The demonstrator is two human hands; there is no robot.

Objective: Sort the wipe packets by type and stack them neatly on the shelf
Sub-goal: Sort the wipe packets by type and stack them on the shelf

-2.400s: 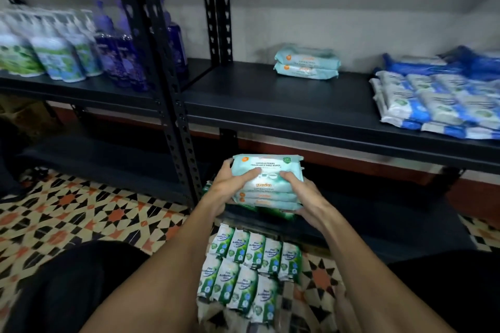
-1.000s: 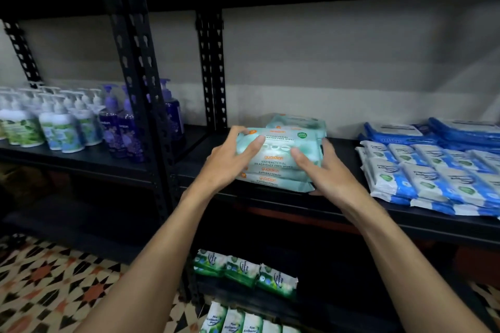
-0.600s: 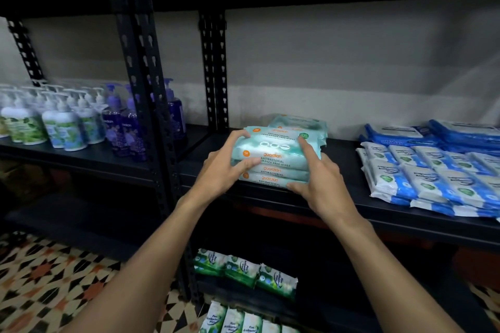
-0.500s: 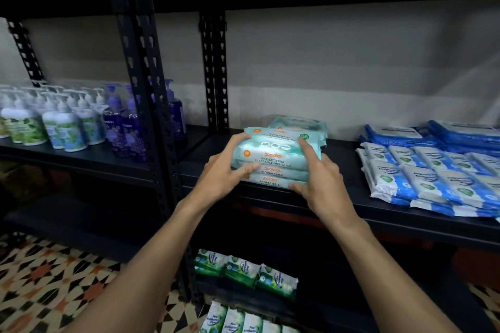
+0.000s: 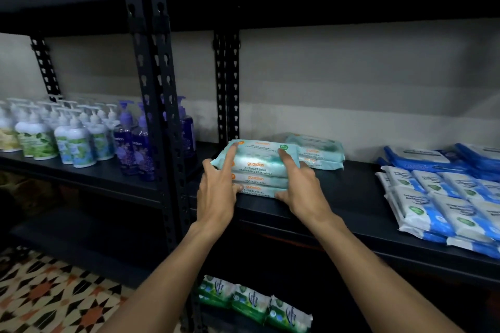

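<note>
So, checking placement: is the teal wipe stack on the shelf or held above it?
On it: teal wipe stack lies flat against the shelf, no gap visible.

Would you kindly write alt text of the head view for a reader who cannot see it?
A person's left grip and right grip hold a stack of three teal wipe packets on a shelf, in front of another teal stack. Blue packets lie to the right, pump bottles to the left.

left hand (image 5: 216, 199), right hand (image 5: 301, 190) gripping 3 teal packets (image 5: 260, 168), on shelf (image 5: 354, 194)
</note>
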